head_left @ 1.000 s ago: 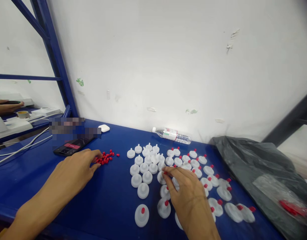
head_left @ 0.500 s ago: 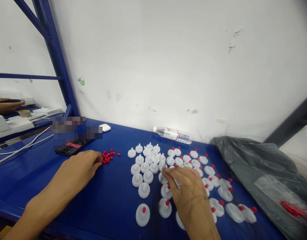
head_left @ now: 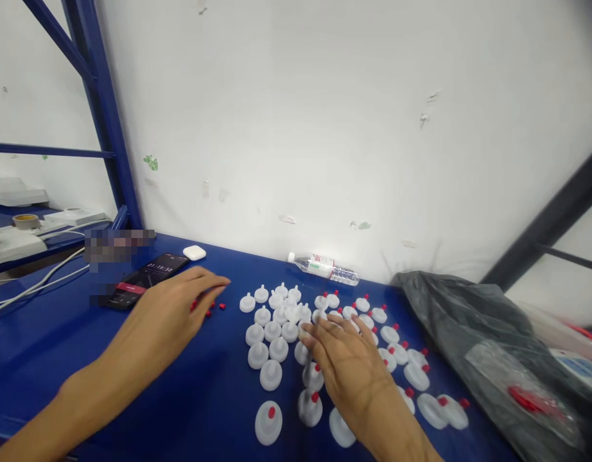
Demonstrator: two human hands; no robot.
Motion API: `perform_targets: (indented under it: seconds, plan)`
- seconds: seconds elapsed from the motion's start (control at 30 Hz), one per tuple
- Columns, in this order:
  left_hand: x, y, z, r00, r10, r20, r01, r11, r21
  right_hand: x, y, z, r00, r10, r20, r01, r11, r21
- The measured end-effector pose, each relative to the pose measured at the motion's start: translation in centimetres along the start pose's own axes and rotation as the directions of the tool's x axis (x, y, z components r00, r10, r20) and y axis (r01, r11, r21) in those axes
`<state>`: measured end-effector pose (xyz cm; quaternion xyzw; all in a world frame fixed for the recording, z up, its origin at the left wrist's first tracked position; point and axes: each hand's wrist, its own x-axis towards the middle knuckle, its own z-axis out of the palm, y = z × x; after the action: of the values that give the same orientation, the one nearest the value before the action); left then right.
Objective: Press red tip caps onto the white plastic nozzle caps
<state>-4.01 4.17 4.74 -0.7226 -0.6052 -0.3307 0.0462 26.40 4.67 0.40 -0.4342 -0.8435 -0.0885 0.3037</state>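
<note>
My left hand [head_left: 178, 305] is raised over a small heap of red caps [head_left: 222, 306], thumb and forefinger pressed together. What its fingertips pinch, if anything, is too small to make out. My right hand [head_left: 356, 372] lies palm down over white plastic lids with spouts, its fingers spread and its foremost fingertips at a white lid [head_left: 303, 350] beside the bare-spouted group. That group of white lids [head_left: 271, 330] stands left of the hand. Several lids with red caps on their spouts [head_left: 418, 375] are spread to the right; the hand hides some.
A clear bottle [head_left: 327, 267] lies along the wall. On the left are a phone [head_left: 149, 277], a white case [head_left: 194, 253] and white cables [head_left: 45, 276]. A dark plastic bag [head_left: 450, 327] covers the table's right side, with a clear bag holding red pieces [head_left: 527, 398] on it.
My left hand has lifted off the red caps and moved right. My right hand's fingers have spread over the lids. The view has shifted slightly; the other person's hand at far left is gone.
</note>
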Motion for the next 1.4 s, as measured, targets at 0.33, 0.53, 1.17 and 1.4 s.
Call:
perform_targets:
  seconds: [0.33,0.53,1.17,1.4]
  plan:
    - [6.5,2.2,5.2,0.966,0.24,-0.097,-0.258,0.924,-0.281,3.6,1.5,-2.1,0.989,-0.135,-0.061,0.138,0.989,0.051]
    - [4.1,2.4,5.6,0.983,0.162,-0.089,-0.185,0.864,-0.468,8.3,2.0,-2.5,0.979,-0.147,-0.144,0.166,0.977,0.133]
    - [2.5,3.0,5.3,0.968,0.23,-0.097,-0.232,0.687,-0.689,6.8,-0.9,0.4,0.908,-0.336,-0.25,0.378,0.915,0.14]
    - [2.0,3.1,5.9,0.965,0.249,-0.078,-0.225,0.642,-0.733,6.8,-0.5,0.2,0.909,-0.344,-0.234,0.38,0.916,0.13]
